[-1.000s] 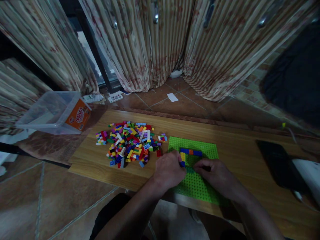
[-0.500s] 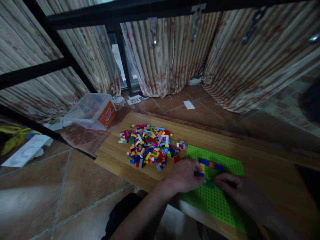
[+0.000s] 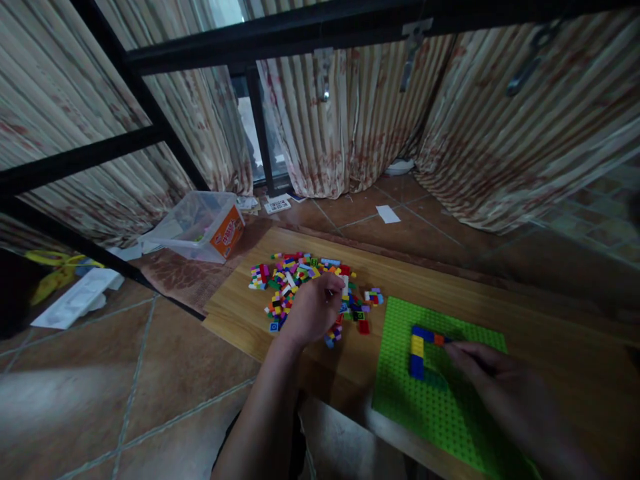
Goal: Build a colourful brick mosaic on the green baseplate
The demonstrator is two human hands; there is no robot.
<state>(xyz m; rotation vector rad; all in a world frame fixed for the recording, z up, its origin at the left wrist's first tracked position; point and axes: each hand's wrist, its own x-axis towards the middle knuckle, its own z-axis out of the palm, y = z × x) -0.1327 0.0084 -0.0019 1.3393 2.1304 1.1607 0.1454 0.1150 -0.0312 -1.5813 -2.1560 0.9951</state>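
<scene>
My left hand (image 3: 314,308) is over the right part of a pile of loose toy bricks (image 3: 287,270), its fingers bent and apart beside a white brick (image 3: 345,285); no brick shows in its grasp. On a green studded baseplate (image 3: 400,393) stands a corner of bricks. Its far side has a blue brick (image 3: 423,333) and an orange brick (image 3: 439,339); its left side has yellow bricks (image 3: 417,345) and a blue one at the near end. A dark green brick (image 3: 435,380) lies beside that end. My right hand (image 3: 493,377) pinches the far row's right end, partly hiding it.
The wooden table (image 3: 350,373) carries pile and baseplate. On the floor beyond its left end is a clear plastic box (image 3: 200,227) with an orange label. A black metal frame (image 3: 280,43) and striped curtains (image 3: 310,133) stand behind. White paper (image 3: 388,214) lies on the tiles.
My left hand has left the baseplate and moved left to the brick pile. My right hand has shifted to the far row's right end. The view has turned slightly left.
</scene>
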